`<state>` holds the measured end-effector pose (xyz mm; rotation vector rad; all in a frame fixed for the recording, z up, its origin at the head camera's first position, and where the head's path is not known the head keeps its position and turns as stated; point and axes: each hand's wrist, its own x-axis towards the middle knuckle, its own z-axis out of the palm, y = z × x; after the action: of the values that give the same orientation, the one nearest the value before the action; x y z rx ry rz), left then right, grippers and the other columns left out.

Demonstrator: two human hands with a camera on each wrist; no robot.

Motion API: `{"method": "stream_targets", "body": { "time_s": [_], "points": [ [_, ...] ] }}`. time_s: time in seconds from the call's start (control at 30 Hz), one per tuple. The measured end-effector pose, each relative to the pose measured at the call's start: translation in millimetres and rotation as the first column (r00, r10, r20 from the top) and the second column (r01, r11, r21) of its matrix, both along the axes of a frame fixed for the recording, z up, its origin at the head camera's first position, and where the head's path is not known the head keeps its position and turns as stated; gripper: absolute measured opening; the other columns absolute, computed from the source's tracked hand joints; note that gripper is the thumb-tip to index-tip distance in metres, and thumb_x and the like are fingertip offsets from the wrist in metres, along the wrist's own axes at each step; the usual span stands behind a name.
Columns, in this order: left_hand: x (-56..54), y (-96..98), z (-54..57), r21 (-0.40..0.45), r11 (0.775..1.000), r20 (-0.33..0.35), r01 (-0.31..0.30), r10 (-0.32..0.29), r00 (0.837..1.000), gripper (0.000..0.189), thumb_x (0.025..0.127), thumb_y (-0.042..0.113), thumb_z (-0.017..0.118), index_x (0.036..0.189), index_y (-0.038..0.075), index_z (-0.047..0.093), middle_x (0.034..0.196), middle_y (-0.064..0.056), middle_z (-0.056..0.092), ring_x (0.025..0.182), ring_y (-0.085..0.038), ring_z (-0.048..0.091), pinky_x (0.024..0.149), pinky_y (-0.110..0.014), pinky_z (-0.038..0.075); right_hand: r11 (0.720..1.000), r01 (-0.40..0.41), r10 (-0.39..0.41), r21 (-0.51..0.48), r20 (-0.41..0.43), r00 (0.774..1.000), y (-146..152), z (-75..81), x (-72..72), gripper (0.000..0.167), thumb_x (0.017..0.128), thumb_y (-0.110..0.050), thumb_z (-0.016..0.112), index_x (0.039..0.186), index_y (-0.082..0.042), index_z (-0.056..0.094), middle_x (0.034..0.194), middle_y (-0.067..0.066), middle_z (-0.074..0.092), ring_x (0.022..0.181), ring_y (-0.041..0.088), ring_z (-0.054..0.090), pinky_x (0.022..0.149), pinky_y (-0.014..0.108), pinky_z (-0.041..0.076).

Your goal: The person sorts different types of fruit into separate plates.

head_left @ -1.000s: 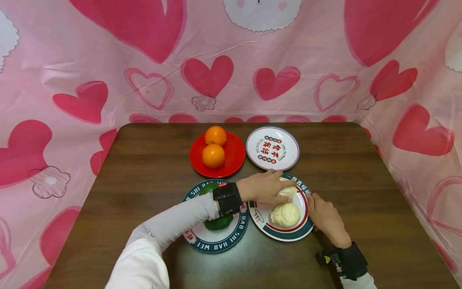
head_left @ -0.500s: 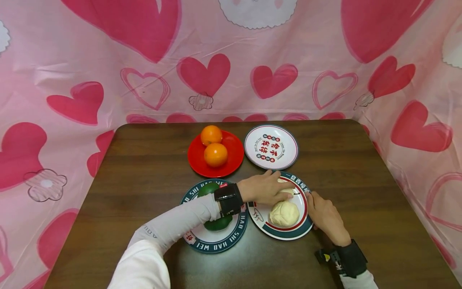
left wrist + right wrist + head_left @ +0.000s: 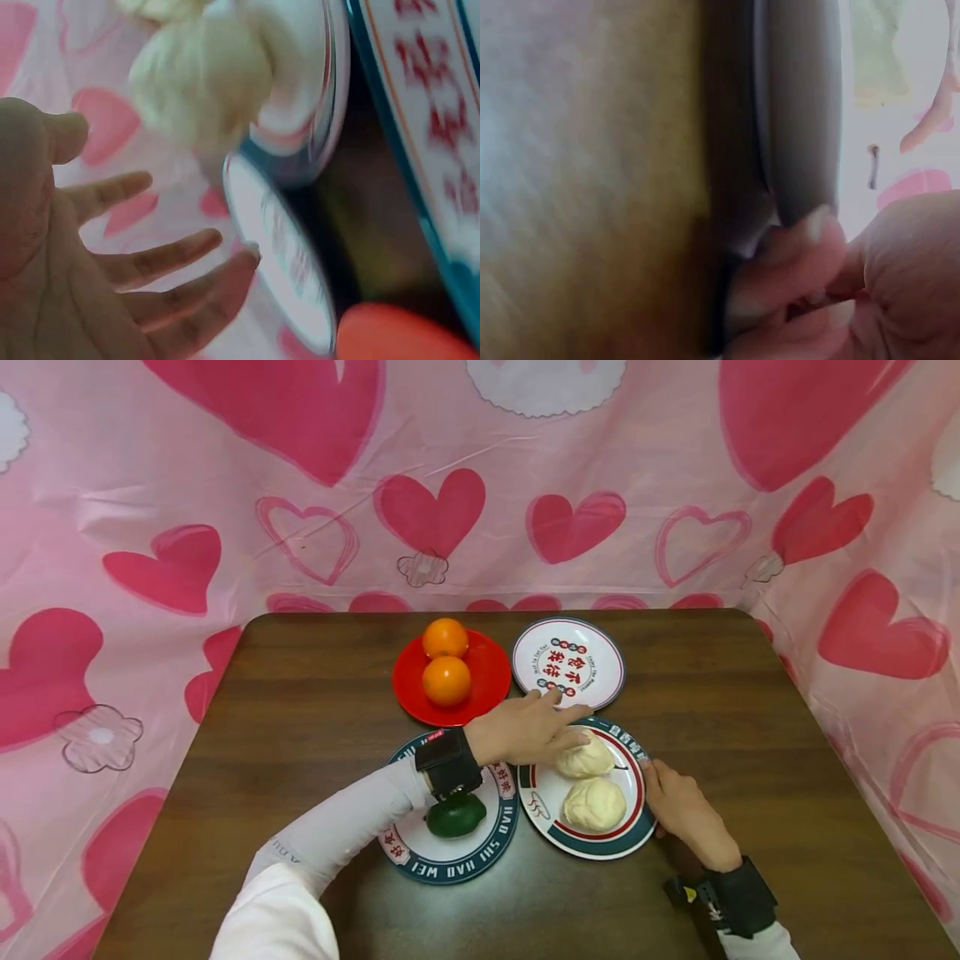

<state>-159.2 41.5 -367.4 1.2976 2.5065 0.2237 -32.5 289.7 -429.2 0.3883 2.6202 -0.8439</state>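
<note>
My left hand [image 3: 528,727] is over the left side of a white plate with a teal rim [image 3: 600,852], its fingers spread beside the farther of two pale steamed buns [image 3: 587,760]. The nearer bun [image 3: 595,804] sits just in front of it. In the left wrist view, a gap shows between the spread fingers [image 3: 172,259] and the bun [image 3: 206,79]. At the plate's right edge, my right hand [image 3: 684,810] grips the rim. The right wrist view shows curled fingers [image 3: 791,270] against the plate's outer side [image 3: 802,112].
Left of the buns stands another teal-rimmed plate [image 3: 450,872] with a dark green fruit or vegetable [image 3: 456,816], partly under my left arm. Behind are a red plate [image 3: 491,672] with two oranges [image 3: 447,681] and a white plate with red lettering [image 3: 603,670]. A heart-patterned cloth [image 3: 315,435] surrounds the table.
My left hand has let go of the farther bun and moved left and away, fingers spreading, so that bun shows more fully. My right hand has stayed at the plate's edge.
</note>
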Motion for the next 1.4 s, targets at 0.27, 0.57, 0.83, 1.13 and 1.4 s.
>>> {"method": "stream_targets", "body": {
  "time_s": [0.27,0.57,0.83,1.13,1.4],
  "points": [
    [-22.3,-61.8,15.3,0.14,0.966,-0.206,-0.215,0.241,0.949,0.065,0.102,0.048,0.057,0.158,0.023,0.036,0.144,-0.019,0.049,0.12,-0.037,0.053,0.098,-0.05,0.054,0.98,-0.017,0.027,0.2,-0.046,0.999,13.6,18.1,-21.2,0.078,0.109,-0.054,0.023,0.142,0.013,0.043,0.132,0.039,0.055,0.113,0.056,0.059,0.09,0.067,0.052],
    [-42.0,-103.6,-1.5,0.194,0.883,-0.207,-0.427,0.462,0.863,0.068,0.097,0.038,0.066,0.156,0.017,0.037,0.149,-0.026,0.038,0.125,-0.046,0.046,0.096,-0.061,0.053,0.995,-0.059,0.077,0.086,-0.228,0.971,24.4,39.5,-89.4,0.067,0.107,-0.055,0.031,0.135,0.005,0.043,0.093,0.02,0.064,0.079,0.03,0.066,0.063,0.036,0.051],
    [-41.1,-114.2,-14.1,0.189,0.881,-0.104,-0.433,0.457,0.883,0.068,0.098,0.039,0.067,0.156,0.018,0.038,0.144,-0.025,0.039,0.112,-0.041,0.051,0.088,-0.055,0.059,0.996,-0.081,0.087,0.047,-0.141,0.986,20.9,33.1,-155.2,0.057,0.11,-0.043,0.029,0.136,0.007,0.034,0.09,0.02,0.064,0.066,0.021,0.066,0.064,0.032,0.048],
    [-41.6,-109.8,-20.4,0.171,0.88,-0.097,-0.442,0.462,0.882,0.072,0.094,0.043,0.07,0.153,0.018,0.037,0.14,-0.022,0.041,0.109,-0.037,0.053,0.083,-0.052,0.061,0.995,-0.085,0.086,-0.051,0.011,0.996,25.1,23.0,-179.4,0.05,0.111,-0.031,0.026,0.139,0.011,0.033,0.091,0.016,0.052,0.068,0.019,0.057,0.059,0.027,0.045],
    [-42.6,-103.3,-22.4,0.117,0.875,-0.033,-0.469,0.475,0.879,0.078,0.091,0.043,0.075,0.151,0.017,0.034,0.142,-0.023,0.043,0.112,-0.039,0.054,0.084,-0.053,0.061,0.993,-0.087,0.09,-0.074,0.04,0.995,24.2,17.7,-185.6,0.05,0.112,-0.029,0.028,0.144,0.01,0.027,0.091,0.015,0.048,0.07,0.019,0.054,0.062,0.026,0.045]
  ]
}}
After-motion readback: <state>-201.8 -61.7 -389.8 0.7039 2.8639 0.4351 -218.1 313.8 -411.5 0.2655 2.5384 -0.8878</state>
